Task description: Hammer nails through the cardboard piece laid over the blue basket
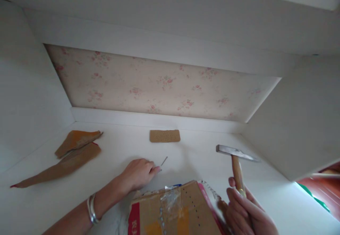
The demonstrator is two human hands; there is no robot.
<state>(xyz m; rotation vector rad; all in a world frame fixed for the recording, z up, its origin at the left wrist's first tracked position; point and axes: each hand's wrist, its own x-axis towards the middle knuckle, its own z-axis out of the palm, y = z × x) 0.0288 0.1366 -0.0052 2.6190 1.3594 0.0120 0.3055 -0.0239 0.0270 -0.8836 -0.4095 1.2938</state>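
Head view: a hammer (237,167) with a grey metal head and light wooden handle is raised toward the white shelf's (127,139) back right corner, the right hand (245,210) wrapped around its handle. The left hand (142,174), forearm reaching from the near left, pinches a slim, silvery nail-like pin (164,161) just beyond the dotted cardboard box (175,210).

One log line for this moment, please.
left hand: holds thin metal piece | right hand: grips hammer | between hands: taped cardboard box
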